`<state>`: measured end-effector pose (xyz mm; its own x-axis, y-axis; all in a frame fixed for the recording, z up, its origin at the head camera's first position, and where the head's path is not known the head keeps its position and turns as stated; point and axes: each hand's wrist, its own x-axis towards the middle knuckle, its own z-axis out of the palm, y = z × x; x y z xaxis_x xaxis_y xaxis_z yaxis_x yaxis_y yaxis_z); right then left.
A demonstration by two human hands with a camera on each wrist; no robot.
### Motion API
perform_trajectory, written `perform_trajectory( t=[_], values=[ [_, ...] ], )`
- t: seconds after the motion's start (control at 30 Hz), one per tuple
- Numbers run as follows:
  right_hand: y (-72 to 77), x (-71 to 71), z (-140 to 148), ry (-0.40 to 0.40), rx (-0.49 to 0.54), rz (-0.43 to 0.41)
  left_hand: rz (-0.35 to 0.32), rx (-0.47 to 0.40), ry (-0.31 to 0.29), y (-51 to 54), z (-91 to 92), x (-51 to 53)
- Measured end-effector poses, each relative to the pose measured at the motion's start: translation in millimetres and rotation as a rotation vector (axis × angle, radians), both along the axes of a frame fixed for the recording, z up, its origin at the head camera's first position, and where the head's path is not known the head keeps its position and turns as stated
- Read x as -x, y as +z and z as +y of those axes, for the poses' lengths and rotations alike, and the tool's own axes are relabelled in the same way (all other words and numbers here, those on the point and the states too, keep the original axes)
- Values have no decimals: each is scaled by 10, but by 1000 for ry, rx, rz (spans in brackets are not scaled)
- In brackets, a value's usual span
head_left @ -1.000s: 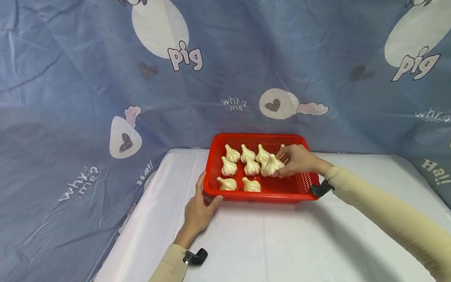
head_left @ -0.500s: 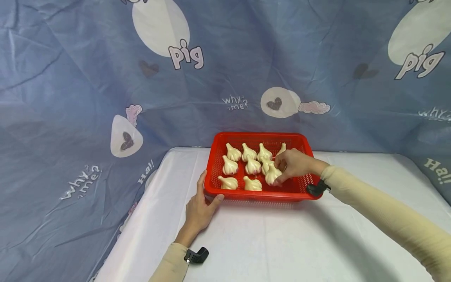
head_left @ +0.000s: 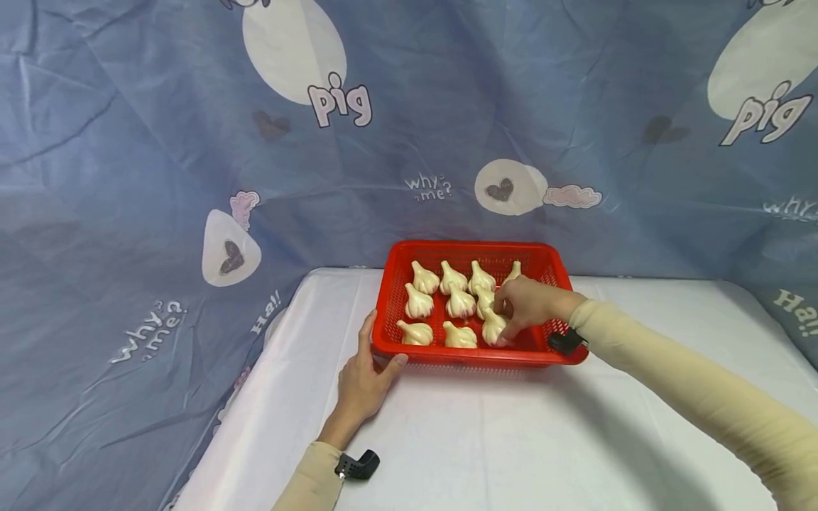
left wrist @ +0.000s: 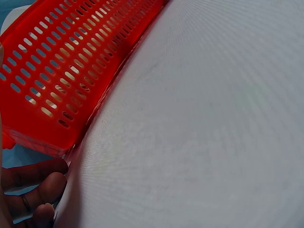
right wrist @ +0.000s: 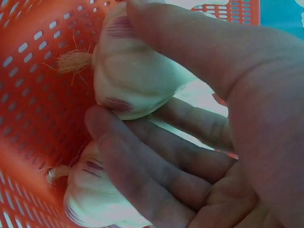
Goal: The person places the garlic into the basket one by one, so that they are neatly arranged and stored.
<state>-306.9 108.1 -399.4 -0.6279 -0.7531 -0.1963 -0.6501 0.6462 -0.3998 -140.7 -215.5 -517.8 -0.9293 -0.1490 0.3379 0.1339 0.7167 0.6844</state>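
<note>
My right hand [head_left: 527, 305] is inside the red basket [head_left: 460, 355], pinching a garlic bulb [head_left: 492, 329] near the front wall, right of the front row. In the right wrist view, thumb and fingertips lie on either side of that garlic bulb [right wrist: 137, 71]; a second bulb [right wrist: 97, 197] shows behind the fingers. Several other garlic bulbs [head_left: 419, 304] stand or lean in loose rows in the basket. At its front left corner my left hand [head_left: 363, 383] rests against it, index finger along the left side and thumb at the front rim. Other left fingertips [left wrist: 52, 187] sit low by the cloth.
A white cloth [head_left: 434, 440] covers the table. Behind it hangs a blue patterned curtain [head_left: 383, 156], close to the basket's back edge. Each wrist wears a black band, such as the left band [head_left: 358, 465].
My right hand has lowered the garlic bulb and brought it forward, from over the middle row to the front row on the basket floor. The left hand stays at the corner.
</note>
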Motion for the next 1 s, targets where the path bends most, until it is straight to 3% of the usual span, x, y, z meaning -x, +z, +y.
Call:
perform_trajectory(
  t=[0.33,1.0],
  values=[
    [-40,27,-8,-21,-116,-6,3,4,1,14,-7,-6],
    [-72,46,6,23,-153,-14,4,6,-4,7,10,-10]
  ],
)
